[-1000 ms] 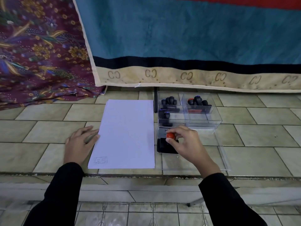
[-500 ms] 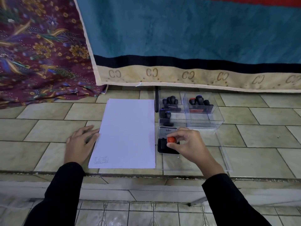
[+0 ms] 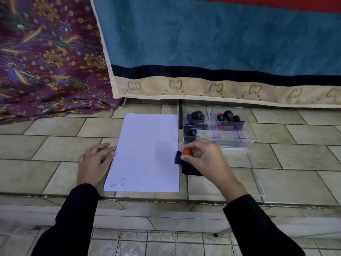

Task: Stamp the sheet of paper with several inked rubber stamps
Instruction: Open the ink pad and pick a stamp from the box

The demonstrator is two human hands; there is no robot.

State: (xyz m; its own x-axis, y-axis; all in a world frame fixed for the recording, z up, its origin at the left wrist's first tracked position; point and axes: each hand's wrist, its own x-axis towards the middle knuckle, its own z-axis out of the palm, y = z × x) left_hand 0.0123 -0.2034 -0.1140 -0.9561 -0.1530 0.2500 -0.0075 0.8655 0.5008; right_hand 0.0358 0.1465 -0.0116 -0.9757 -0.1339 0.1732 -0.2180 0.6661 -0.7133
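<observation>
A white sheet of paper (image 3: 147,152) lies on the tiled ledge, with one rectangular stamp print (image 3: 118,182) near its front left corner. My left hand (image 3: 95,161) rests flat at the paper's left edge, fingers spread onto it. My right hand (image 3: 204,159) grips a stamp with a red knob (image 3: 187,152) and a black base, lifted at the paper's right edge. Below the hand lies the dark ink pad (image 3: 191,170), partly hidden.
A clear plastic box (image 3: 234,139) right of the paper holds several black stamps (image 3: 195,117) and one with a red part (image 3: 227,119). Its clear lid (image 3: 258,182) lies in front. Patterned cloths hang behind. The ledge's front edge runs just below the paper.
My right hand has lifted the red-knobbed stamp off the ink pad and carried it left, to the paper's right edge. The left hand has stayed put.
</observation>
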